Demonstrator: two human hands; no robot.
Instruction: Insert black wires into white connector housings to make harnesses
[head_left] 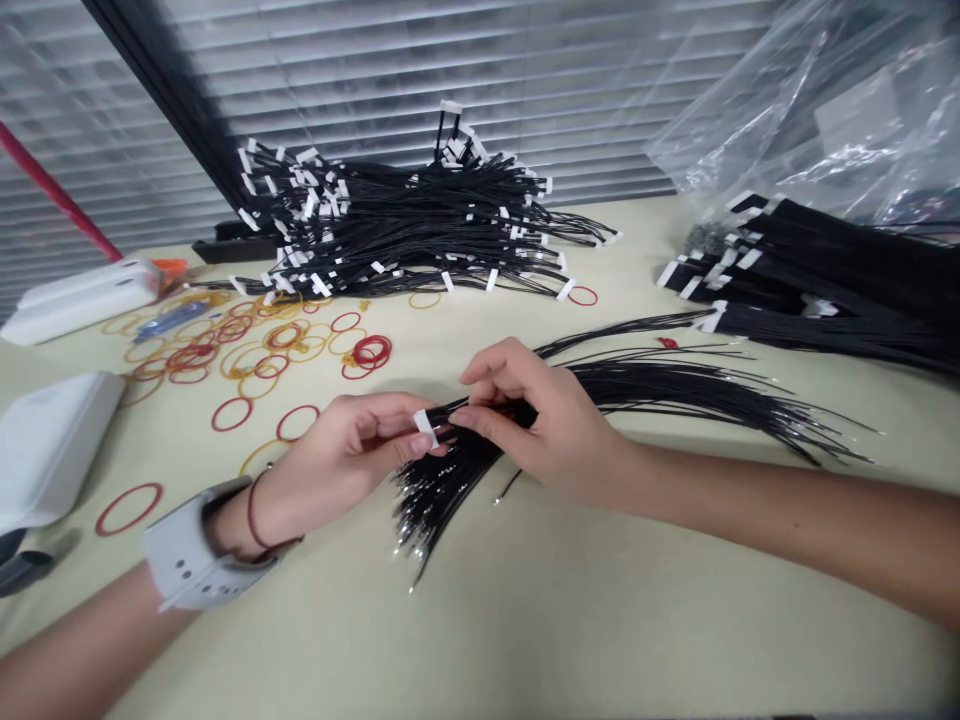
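Observation:
Between the thumb and fingers of my left hand [352, 445] is a small white connector [425, 428], with black wires running from it to the right. My right hand [551, 420] is closed in a pinch on a black wire just right of the connector; its fingertips partly hide the wire. Beneath both hands lies a bundle of loose black wires [675, 390], with shiny metal terminals [416, 515] at its left end. A single short wire end [499, 498] sticks out below the right hand.
Finished-looking black cables with white connectors [420, 220] are piled at the back. More cable bundles [847, 270] lie right, beside a clear plastic bag [825, 110]. Red and yellow rubber bands [232, 345] are scattered left, near two white cases [56, 440]. Blinds [525, 80] stand behind.

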